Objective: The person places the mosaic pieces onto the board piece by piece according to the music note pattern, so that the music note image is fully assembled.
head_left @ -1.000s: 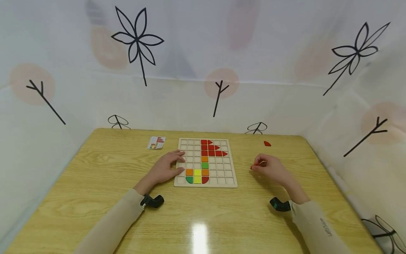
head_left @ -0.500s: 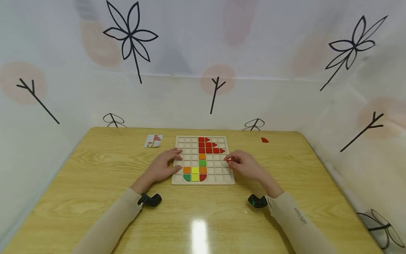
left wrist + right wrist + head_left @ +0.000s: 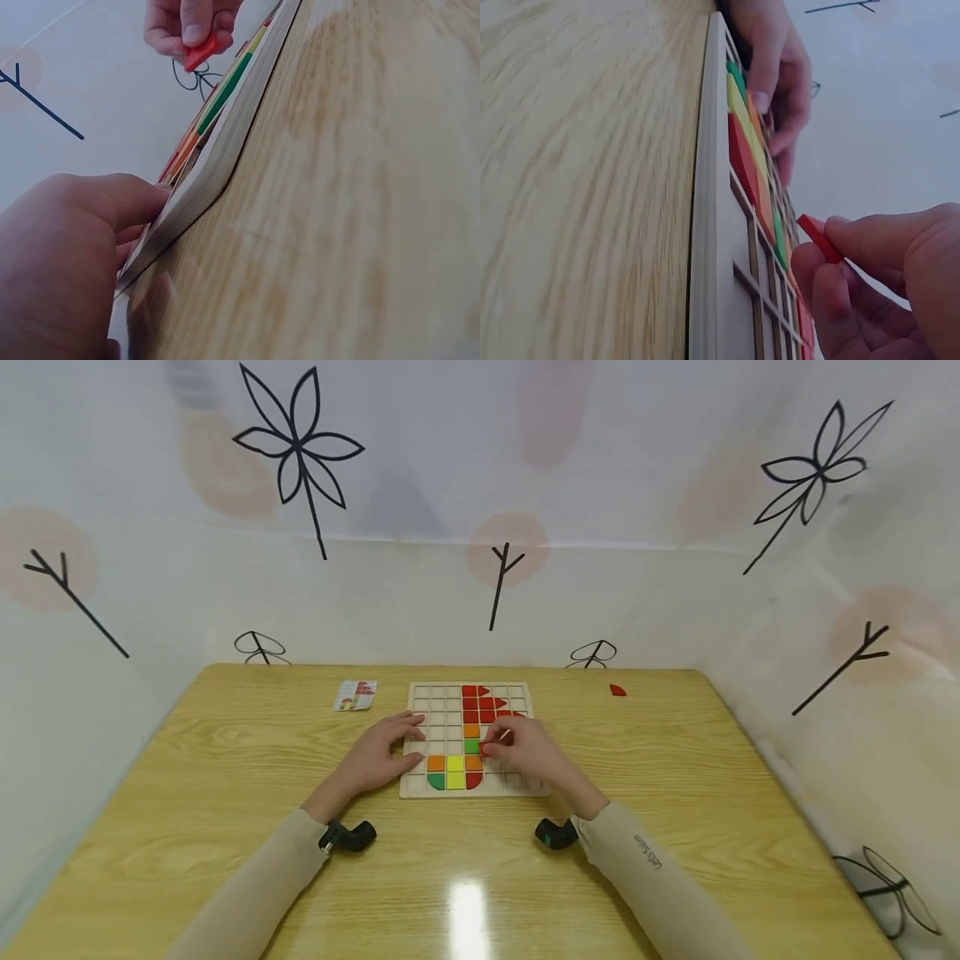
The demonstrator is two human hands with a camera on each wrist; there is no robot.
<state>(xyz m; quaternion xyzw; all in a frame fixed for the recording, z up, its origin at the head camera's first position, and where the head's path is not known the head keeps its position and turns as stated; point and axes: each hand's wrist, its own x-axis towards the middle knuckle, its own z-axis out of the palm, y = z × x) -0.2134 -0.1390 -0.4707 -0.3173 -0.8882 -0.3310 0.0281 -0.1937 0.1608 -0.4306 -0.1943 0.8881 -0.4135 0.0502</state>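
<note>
A wooden grid board [image 3: 420,793] lies on the table with coloured tiles set in its cells. Red tiles [image 3: 470,703] form rows at the upper part, some ending in points. Below them run an orange tile [image 3: 471,731], a green tile [image 3: 472,746] and a lower cluster with yellow tiles [image 3: 455,772]. My left hand [image 3: 378,752] rests at the board's left edge, fingers spread and loosely bent, thumb at the rim. Over the board, my right hand [image 3: 525,750] pinches a small red tile [image 3: 821,238] between thumb and fingers, held tilted beside the green tile.
A small pattern card [image 3: 355,696] lies left of the board's far corner. One red quarter-circle tile [image 3: 617,691] lies on the table [image 3: 225,777] at the far right. A patterned cloth [image 3: 420,602] hangs behind the table.
My right hand has carried the red tile left from the bare table to over the board's middle. My left hand stays at the board's edge. The head view has shifted slightly.
</note>
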